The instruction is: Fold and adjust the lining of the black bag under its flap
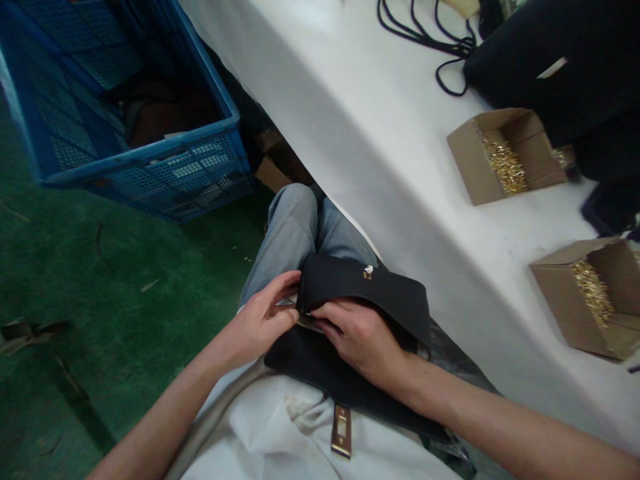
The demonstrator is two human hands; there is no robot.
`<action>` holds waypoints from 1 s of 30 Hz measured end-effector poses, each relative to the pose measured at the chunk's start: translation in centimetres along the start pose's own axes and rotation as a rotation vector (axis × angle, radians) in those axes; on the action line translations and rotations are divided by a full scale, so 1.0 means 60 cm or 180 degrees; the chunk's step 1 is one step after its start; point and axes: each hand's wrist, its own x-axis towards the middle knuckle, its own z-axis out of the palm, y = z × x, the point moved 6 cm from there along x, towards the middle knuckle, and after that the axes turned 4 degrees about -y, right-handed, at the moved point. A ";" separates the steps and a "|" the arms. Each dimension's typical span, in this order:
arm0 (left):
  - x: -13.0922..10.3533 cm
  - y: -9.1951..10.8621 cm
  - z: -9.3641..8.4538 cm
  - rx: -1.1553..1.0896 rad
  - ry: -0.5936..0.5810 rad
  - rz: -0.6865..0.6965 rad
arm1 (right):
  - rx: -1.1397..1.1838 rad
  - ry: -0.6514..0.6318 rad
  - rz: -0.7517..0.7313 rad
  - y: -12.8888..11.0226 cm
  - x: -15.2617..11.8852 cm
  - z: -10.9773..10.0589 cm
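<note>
A small black handbag [395, 288] lies across my lap, its mouth turned up between my hands. Its flap [310, 363] is folded back toward my body, and a gold-and-brown clasp plate [341, 432] hangs from the flap's edge. A small gold fitting [368, 272] with a white scrap on it sits on the bag's front. My left hand [265, 320] grips the bag's left end, thumb near the opening and fingers along the outside. My right hand [357, 333] reaches into the mouth, fingertips pinched together at the left inner corner. What those fingertips hold is hidden.
To my right stands a white-covered table [350, 133] with two cardboard boxes [463, 167] of small gold metal pieces. Black cords [425, 40] and a large black item [575, 67] lie farther back. A blue plastic crate [165, 167] stands on the green floor [150, 320] at left.
</note>
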 end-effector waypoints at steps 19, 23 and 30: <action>0.002 0.040 0.011 0.1334 -0.0400 0.0225 | -0.0020 -0.0143 -0.0418 -0.012 -0.027 0.005; 0.007 0.034 0.014 0.1137 -0.0428 0.0152 | -0.0084 -0.0155 -0.0450 -0.015 -0.024 0.005; 0.006 0.018 0.011 0.1008 -0.0164 0.0156 | -0.0094 -0.0045 -0.0407 -0.010 -0.016 0.009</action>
